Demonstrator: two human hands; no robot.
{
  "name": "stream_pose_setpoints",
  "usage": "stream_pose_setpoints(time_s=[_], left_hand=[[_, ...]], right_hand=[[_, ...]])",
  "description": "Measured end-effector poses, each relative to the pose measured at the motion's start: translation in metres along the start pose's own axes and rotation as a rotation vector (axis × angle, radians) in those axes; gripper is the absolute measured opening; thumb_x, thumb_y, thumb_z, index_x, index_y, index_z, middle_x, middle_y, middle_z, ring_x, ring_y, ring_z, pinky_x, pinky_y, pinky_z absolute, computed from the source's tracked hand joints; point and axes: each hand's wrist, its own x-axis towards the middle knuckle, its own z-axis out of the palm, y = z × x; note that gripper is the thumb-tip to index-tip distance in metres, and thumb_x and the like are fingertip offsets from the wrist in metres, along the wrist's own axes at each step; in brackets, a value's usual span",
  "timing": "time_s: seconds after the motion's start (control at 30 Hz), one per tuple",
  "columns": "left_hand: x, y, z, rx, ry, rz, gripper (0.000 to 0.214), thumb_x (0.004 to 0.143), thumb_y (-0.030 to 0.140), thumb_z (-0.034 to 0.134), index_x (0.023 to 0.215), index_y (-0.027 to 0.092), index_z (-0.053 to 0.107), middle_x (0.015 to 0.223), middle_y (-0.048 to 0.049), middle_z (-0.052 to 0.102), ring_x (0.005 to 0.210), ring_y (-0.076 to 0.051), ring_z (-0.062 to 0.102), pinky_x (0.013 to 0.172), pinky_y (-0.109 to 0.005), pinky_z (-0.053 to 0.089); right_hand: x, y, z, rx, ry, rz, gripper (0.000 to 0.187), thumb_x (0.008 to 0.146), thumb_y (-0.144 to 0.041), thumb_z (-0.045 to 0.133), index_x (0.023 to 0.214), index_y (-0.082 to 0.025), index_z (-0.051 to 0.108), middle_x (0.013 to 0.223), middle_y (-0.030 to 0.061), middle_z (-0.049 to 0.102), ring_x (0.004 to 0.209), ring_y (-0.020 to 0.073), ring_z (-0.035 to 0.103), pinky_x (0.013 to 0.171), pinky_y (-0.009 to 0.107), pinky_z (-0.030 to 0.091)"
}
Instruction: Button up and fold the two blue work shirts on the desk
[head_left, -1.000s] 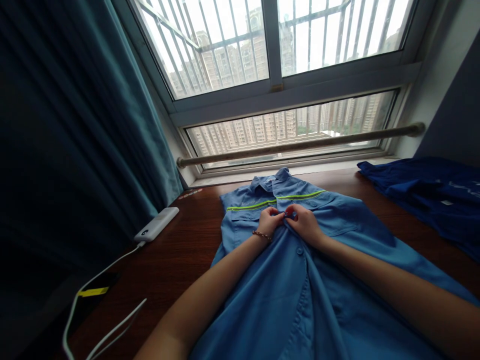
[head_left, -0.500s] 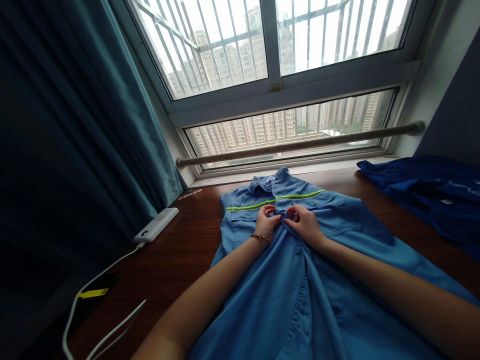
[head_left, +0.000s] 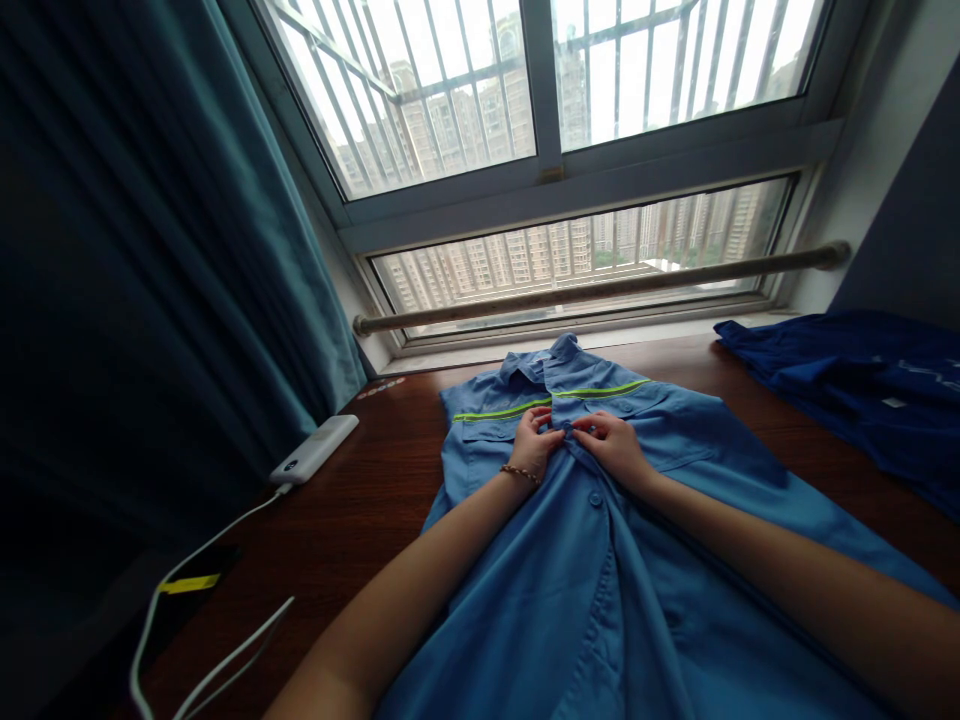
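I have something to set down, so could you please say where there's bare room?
Bare wooden tabletop shows between the white power bank and light-blue shirt, and in a strip between the shirt and dark-blue garment. It is crowded on the shirt, where left hand and right hand pinch cloth, and lower left, around the white cable.

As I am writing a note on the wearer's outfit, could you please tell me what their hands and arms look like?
Both the left hand and right hand are without gloves, and no sleeve shows on either forearm. A thin, brownish bracelet, apparently beaded or braided, circles the left wrist; nothing is visible on the right.
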Motion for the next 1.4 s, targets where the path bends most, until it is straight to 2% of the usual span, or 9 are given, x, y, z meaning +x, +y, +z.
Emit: stream_pose_setpoints(time_s=[0.3,0.57,0.7,0.87,1.0,1.1,1.2,1.27,1.4], left_hand=[[0.003,-0.001,-0.005,0.172,-0.116,0.100,0.073,0.049,0.007,0.074,0.112,0.023,0.039,0.105,-0.0053,0.048,0.066,-0.012,0.062,0.061,-0.025,0.050],[0.001,-0.002,-0.005,0.360,-0.149,0.183,0.071,0.053,0.003,0.067,0.114,0.022,0.038,0.106,-0.0055,0.046,0.065,-0.010,0.061,0.058,-0.021,0.048],[-0.001,-0.002,-0.004,0.529,-0.135,0.249,0.059,0.056,0.000,0.060,0.109,0.019,0.046,0.093,-0.0007,0.049,0.054,-0.003,0.053,0.049,-0.015,0.042],[-0.003,0.002,-0.002,0.600,-0.045,0.230,0.041,0.058,0.001,0.062,0.095,0.013,0.053,0.076,0.0013,0.050,0.061,-0.007,0.055,0.059,-0.019,0.045],[-0.002,0.002,-0.002,0.586,-0.022,0.228,0.036,0.059,0.004,0.065,0.092,0.012,0.053,0.076,0.0004,0.051,0.066,-0.010,0.057,0.066,-0.024,0.047],[0.001,-0.001,-0.004,0.586,-0.040,0.210,0.035,0.061,0.007,0.064,0.093,0.013,0.052,0.080,-0.0007,0.051,0.065,-0.010,0.057,0.064,-0.024,0.047],[0.004,-0.002,-0.006,0.640,-0.066,0.193,0.031,0.067,0.009,0.057,0.097,0.013,0.050,0.087,-0.0032,0.051,0.063,-0.010,0.056,0.060,-0.024,0.046],[0.003,0.001,-0.008,0.742,-0.107,0.235,0.028,0.073,0.010,0.049,0.101,0.012,0.049,0.090,-0.0055,0.053,0.068,-0.012,0.057,0.064,-0.027,0.047],[-0.005,0.013,-0.014,1.184,-0.359,0.433,0.036,0.084,0.030,0.042,0.118,0.018,0.045,0.110,-0.0094,0.053,0.103,-0.022,0.049,0.089,-0.040,0.038]], right_hand=[[0.000,0.004,0.001,-0.122,-0.063,-0.069,0.021,0.077,-0.022,0.051,0.088,-0.019,0.069,0.077,0.0030,0.056,0.062,0.0139,0.052,0.062,0.025,0.042],[-0.005,0.005,0.004,-0.347,-0.213,-0.101,0.030,0.078,-0.016,0.049,0.105,-0.018,0.063,0.088,0.0060,0.053,0.069,0.0145,0.052,0.063,0.023,0.040],[-0.006,0.002,0.003,-0.457,-0.287,-0.114,0.033,0.080,-0.018,0.048,0.111,-0.019,0.060,0.092,0.0066,0.051,0.073,0.0158,0.053,0.065,0.024,0.039],[-0.005,0.002,0.001,-0.380,-0.273,-0.101,0.032,0.079,-0.017,0.048,0.109,-0.016,0.060,0.092,0.0063,0.053,0.074,0.0146,0.053,0.066,0.023,0.039],[-0.003,0.002,0.001,-0.240,-0.199,-0.053,0.027,0.078,-0.014,0.047,0.103,-0.013,0.060,0.087,0.0050,0.058,0.072,0.0136,0.054,0.068,0.022,0.040],[-0.001,-0.002,0.001,-0.230,-0.192,0.012,0.027,0.077,-0.023,0.053,0.101,-0.011,0.056,0.073,0.0022,0.059,0.065,0.0145,0.054,0.062,0.023,0.039],[0.002,-0.006,-0.003,-0.269,-0.340,0.026,0.044,0.070,-0.031,0.062,0.106,-0.009,0.049,0.063,-0.0005,0.056,0.059,0.0155,0.053,0.054,0.024,0.036],[0.006,-0.010,-0.010,-0.294,-0.448,0.044,0.043,0.067,-0.024,0.063,0.104,-0.010,0.048,0.063,-0.0006,0.056,0.061,0.0161,0.054,0.054,0.024,0.036],[0.014,-0.025,-0.034,-0.311,-0.708,0.309,0.035,0.058,-0.014,0.067,0.088,-0.014,0.051,0.065,0.0007,0.057,0.053,0.0170,0.055,0.048,0.025,0.041]])
